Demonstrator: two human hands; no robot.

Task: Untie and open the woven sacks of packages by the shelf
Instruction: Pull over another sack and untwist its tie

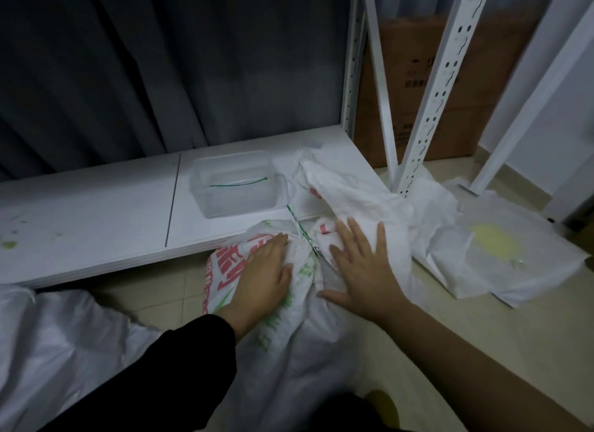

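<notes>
At the centre of the frame a woven sack [289, 303] printed in red and green lies on the floor, its neck bunched and bound by a green-and-white tie [300, 230]. The left hand [263, 271] grips the gathered cloth just left of the tie, fingers curled into it. The right hand [363, 264] lies flat just right of the tie, fingers straight and spread. Three more white sacks show: lower left [64, 351], behind the right hand [347, 190], far right [501, 254]. One clear tub [205, 187] on the shelf board [96, 226] holds one green tie [239, 183]. The print is unreadable; the knot is blurred.
</notes>
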